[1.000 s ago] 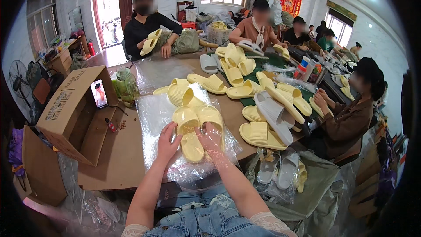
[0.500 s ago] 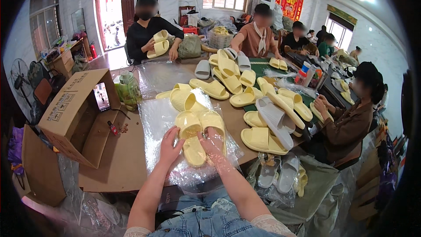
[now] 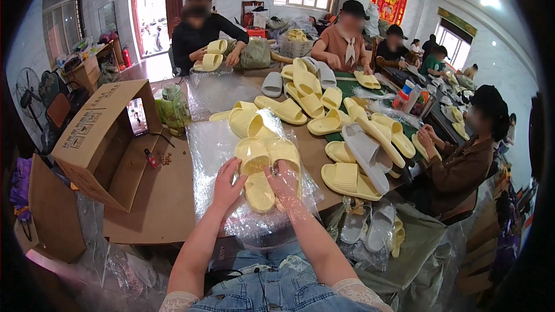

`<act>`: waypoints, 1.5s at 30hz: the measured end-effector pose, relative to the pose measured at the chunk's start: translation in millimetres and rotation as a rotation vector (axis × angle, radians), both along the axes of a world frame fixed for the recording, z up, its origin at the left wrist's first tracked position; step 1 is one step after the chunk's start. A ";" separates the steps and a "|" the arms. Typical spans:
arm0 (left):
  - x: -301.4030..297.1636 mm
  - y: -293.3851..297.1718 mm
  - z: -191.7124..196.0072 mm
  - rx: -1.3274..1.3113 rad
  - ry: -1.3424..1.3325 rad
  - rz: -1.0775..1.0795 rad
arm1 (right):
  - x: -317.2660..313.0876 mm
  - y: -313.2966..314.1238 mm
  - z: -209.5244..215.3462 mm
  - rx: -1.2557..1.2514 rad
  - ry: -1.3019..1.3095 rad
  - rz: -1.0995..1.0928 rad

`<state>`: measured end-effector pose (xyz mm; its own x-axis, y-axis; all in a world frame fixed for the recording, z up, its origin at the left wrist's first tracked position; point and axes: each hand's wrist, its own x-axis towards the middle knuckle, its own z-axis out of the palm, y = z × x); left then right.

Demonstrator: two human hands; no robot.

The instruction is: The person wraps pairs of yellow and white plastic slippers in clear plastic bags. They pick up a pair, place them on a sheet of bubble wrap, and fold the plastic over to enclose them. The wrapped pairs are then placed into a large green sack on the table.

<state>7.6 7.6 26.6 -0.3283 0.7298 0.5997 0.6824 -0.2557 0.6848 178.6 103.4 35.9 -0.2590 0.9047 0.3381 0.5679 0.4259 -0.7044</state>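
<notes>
A pair of pale yellow slippers [image 3: 260,190] lies side by side in a clear plastic bag [image 3: 234,222] in front of me. My left hand [image 3: 229,184] rests along the left slipper's edge, fingers stretched and apart. Beneath the clear film, my right hand [image 3: 283,184] grips the pair, its thumb between the slippers and its fingertips at the right one's strap. Just beyond them, another yellow slipper [image 3: 245,122] lies on stacked clear bags [image 3: 207,144].
Yellow and grey slippers pile up [image 3: 306,95] across the table's middle and right. An open cardboard box [image 3: 95,133] with a lit phone [image 3: 137,117] stands left, near a green jar [image 3: 172,107]. Co-workers sit around the table. Bagged grey slippers [image 3: 378,228] lie below its right edge.
The view has shifted slightly. Both hands stay on the bagged slippers with almost the same hold. Across the table, a co-worker has lowered a pair of yellow slippers a little.
</notes>
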 end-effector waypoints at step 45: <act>-7.8 -1.4 -7.3 0.063 0.031 0.329 | -8.4 -7.6 -1.2 0.185 -0.117 -0.021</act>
<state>-0.2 6.1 19.3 -0.5212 0.5489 0.6535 0.7555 -0.0593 0.6524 170.2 95.9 34.7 -0.2886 0.8357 0.4673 0.6513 0.5291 -0.5440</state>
